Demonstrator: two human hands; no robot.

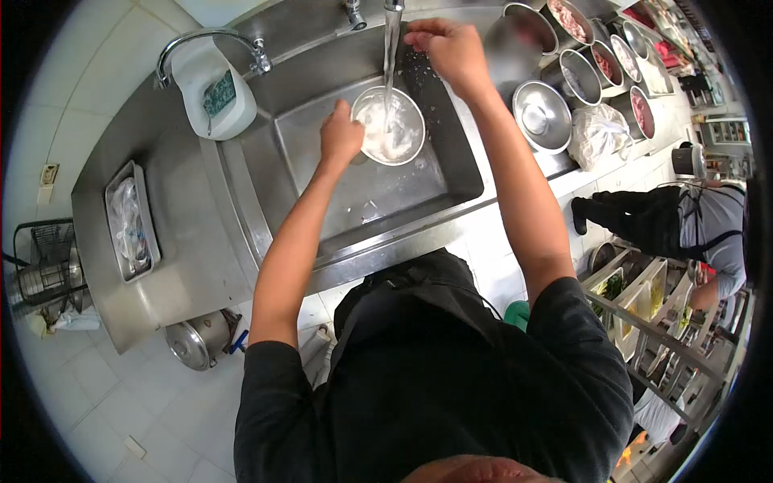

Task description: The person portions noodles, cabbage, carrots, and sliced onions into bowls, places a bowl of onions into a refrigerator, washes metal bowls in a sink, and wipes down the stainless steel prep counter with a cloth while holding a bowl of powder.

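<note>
Water from the tap (392,6) pours into a small round metal bowl (422,129) above the sink (310,189). Whitish, foaming water fills the bowl; whatever else is in it cannot be made out. My left hand (341,138) is closed on the bowl's left edge. To the right of the stream, my right hand (451,52) is raised near the sink's back right corner, its fingers stretched out loosely and nothing visible in them. Small white flecks stick to the sink's right wall below it.
A white container (233,119) with a green scouring pad (219,94) stands left, beneath a curved faucet (201,34). A tray (130,221) lies further left. At right are an empty metal bowl (542,117), a plastic bag (597,135) and several meat pots. Another person (708,216) works far right.
</note>
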